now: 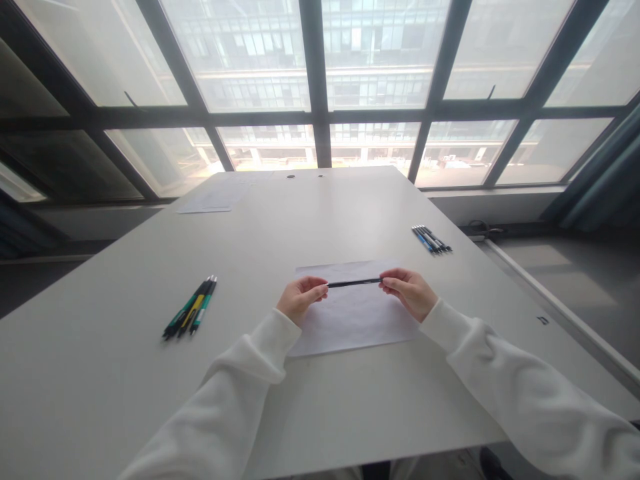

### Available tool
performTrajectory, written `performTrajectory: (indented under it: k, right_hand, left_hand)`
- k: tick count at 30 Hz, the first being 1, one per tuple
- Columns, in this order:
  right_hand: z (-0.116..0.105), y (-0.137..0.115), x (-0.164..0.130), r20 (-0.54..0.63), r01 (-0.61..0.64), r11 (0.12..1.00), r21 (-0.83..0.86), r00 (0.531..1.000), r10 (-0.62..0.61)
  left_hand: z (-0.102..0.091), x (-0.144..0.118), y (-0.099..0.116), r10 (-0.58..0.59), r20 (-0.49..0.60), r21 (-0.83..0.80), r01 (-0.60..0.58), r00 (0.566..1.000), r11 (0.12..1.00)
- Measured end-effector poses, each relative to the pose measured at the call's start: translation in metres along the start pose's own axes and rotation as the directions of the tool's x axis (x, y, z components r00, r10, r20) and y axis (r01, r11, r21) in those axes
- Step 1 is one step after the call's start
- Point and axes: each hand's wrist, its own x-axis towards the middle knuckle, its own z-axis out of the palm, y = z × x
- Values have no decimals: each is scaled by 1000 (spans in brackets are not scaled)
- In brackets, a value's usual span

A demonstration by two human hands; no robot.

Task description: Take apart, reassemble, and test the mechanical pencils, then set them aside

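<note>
A slim black pen point(354, 283) is held level between my two hands, above a white sheet of paper point(350, 327). My left hand point(303, 297) pinches its left end between thumb and fingers. At the other end, my right hand point(409, 291) pinches it the same way. The fingertips hide both ends of the pen. To the left lies a small group of pens point(191, 308) with black, green and yellow barrels. A second row of pens point(432, 240), black, blue and silver, lies farther off to the right.
The white table point(320, 227) stretches away toward large windows. Several papers point(213, 195) lie at its far left. Two small dark round spots mark its far end. A small dark mark point(543, 321) is near the right edge, and a curtain point(590, 187) hangs beyond.
</note>
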Motion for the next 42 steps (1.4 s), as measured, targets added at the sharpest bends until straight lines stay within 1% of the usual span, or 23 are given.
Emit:
performTrajectory:
  k: [18, 25, 31, 37, 42]
  right_hand:
    - [-1, 0, 0, 4, 10, 1000, 10, 1000, -11]
    - [-1, -1, 0, -6, 13, 1000, -5, 1000, -13]
    - [0, 0, -1, 42, 26, 996, -80, 999, -23]
    - [-1, 3, 0, 82, 42, 992, -117, 996, -32]
    - [-2, 5, 1, 74, 42, 993, -109, 997, -34]
  left_hand:
    - [1, -1, 0, -3, -3, -14, 2, 1000, 1000]
    - [3, -3, 5, 17, -10, 56, -16, 1000, 998]
    - [7, -8, 12, 67, 10, 140, -68, 998, 988]
    - [8, -10, 13, 86, 6, 113, -86, 996, 990]
    - [10, -11, 12, 93, -5, 110, -92, 996, 990]
